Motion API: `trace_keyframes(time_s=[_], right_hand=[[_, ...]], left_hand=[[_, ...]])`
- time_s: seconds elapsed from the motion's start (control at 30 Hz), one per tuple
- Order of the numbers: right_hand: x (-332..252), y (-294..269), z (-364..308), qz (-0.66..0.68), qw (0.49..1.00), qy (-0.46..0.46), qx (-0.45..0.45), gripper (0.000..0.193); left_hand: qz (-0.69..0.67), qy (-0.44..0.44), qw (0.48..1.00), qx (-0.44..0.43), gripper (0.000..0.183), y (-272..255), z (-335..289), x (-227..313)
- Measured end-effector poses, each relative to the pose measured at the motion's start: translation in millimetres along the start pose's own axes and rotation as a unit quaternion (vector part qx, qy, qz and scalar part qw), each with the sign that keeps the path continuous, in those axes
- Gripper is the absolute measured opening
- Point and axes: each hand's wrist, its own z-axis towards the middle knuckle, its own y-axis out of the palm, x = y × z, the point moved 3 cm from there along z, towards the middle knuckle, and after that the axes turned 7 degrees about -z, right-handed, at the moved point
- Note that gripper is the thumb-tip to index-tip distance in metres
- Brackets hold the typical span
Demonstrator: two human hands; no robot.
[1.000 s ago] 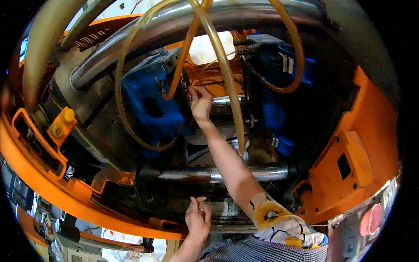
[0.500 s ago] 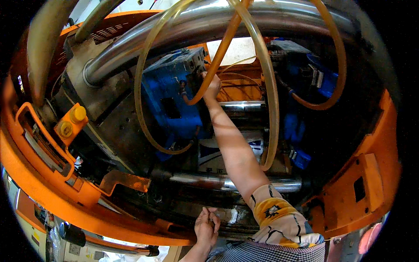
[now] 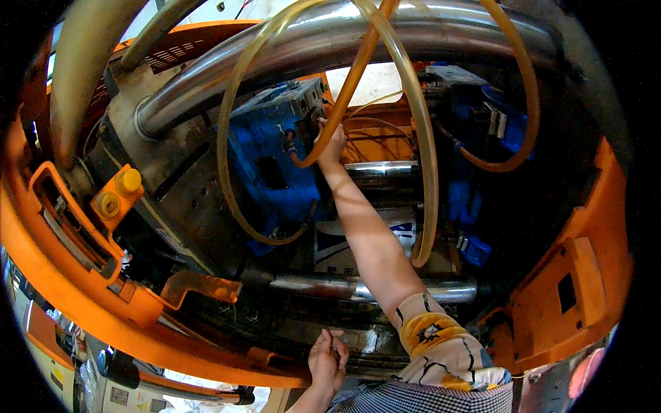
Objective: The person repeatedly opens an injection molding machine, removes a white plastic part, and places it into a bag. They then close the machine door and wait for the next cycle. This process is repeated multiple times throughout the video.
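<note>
My right arm reaches deep into the machine, between two blue mould halves. My right hand [image 3: 333,146] is at the inner face of the left blue mould half [image 3: 258,155], its fingers curled toward that face. An amber hose [image 3: 344,96] crosses in front of the fingers, so what they hold or touch is hidden. Close to the front edge, my left hand [image 3: 326,361] is held with its fingers bent together. Anything inside them is too small to make out. The right blue mould half [image 3: 475,110] stands apart across the gap, partly in shadow.
Clear hoses [image 3: 425,151] loop down around my right arm. A thick steel bar [image 3: 289,51] spans the top, and a lower bar [image 3: 323,284] runs beneath my forearm. A printed sack [image 3: 334,248] lies below the moulds. The orange frame [image 3: 89,289] curves along the left.
The view has shifted slightly, so the machine's left side sits a little further right. My right hand is still at the mould face, and my left hand stays near the front edge with fingers bent.
</note>
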Motion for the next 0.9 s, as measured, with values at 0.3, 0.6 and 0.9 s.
trace_keyframes(time_s=[0.3, 0.6, 0.9], right_hand=[[17, -3, 5, 0.043, 0.990, -0.043, -0.129, 0.032], [-89, -194, -103, 0.105, 0.906, -0.099, -0.397, 0.018], [-30, -500, -177, -0.068, 0.892, 0.247, -0.372, 0.022]], left_hand=[[0.036, -0.028, 0.998, 0.033, 0.026, -13, -6, -11], [-0.014, -0.081, 0.993, -0.083, 0.014, -42, 0, -60], [-0.026, -0.269, 0.957, -0.105, 0.014, 4, 13, -149]])
